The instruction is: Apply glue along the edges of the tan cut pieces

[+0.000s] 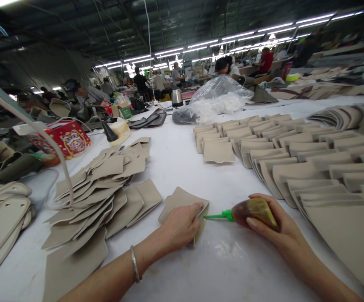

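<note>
**Head view, work at the near middle of the surface.** I read the scene from the head camera, which looks down over a white surface (182, 163).

- **Left hand** (180, 226): it lies palm-down on a beige cut piece (182, 198), with the fingers curled over the piece's right edge and closed on it. That edge is lifted slightly and shows a yellowish underside. A metal bracelet (134, 263) sits on the wrist.
- **Right hand** (273, 228): it is closed around a glue bottle (254, 212) that holds amber liquid and lies almost level, pointing left. The tip of the bottle's green nozzle (219, 216) is at the raised edge of the beige cut piece, just beside the left fingers. I cannot tell whether the tip touches it.
- **Position of the piece:** it lies near centre, between the two stocks of material, apart from both.
- **Left of the hands:** a loose pile of cut pieces (103, 188) of the same beige colour, with a white cable (58, 159) curving over it.
- **Right of the hands:** overlapped rows of pieces (295, 155) run towards the far side.
- **Far side:** a clear plastic bag (219, 98), an electric kettle (176, 97) and, to the left, a red printed box (66, 140). Other people sit at benches well beyond.
</note>
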